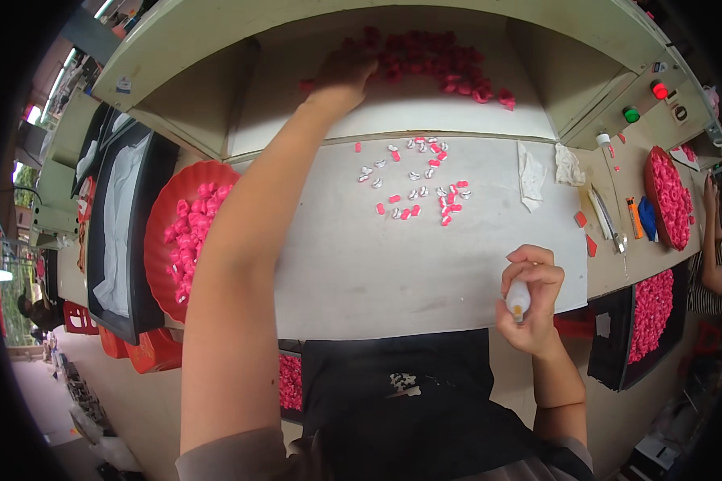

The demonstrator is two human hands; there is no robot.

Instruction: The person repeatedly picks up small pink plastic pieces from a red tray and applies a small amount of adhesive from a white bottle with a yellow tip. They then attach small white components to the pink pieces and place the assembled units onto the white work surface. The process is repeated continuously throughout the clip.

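Observation:
My left arm stretches far forward into a light green booth, where my left hand [341,78] is at the left end of a heap of pink moulded pieces [433,58]. Shadow hides its fingertips, so I cannot tell what they hold. Over the near right of the white work sheet [361,289], my right hand [537,298] is closed round a small white squeeze bottle [519,293] with a yellowish tip. Between the hands and the booth, several small pink pieces [410,212] and white-and-dark curved pieces [377,183] lie scattered on the sheet.
Left stands a red fluted bowl [154,248] of pink pieces beside a black tray [140,317]. At right lie crumpled tissues [531,178], tweezers [606,215], an orange tube [634,218] and another filled red bowl [655,196]. A black bin [614,353] holds pink pieces.

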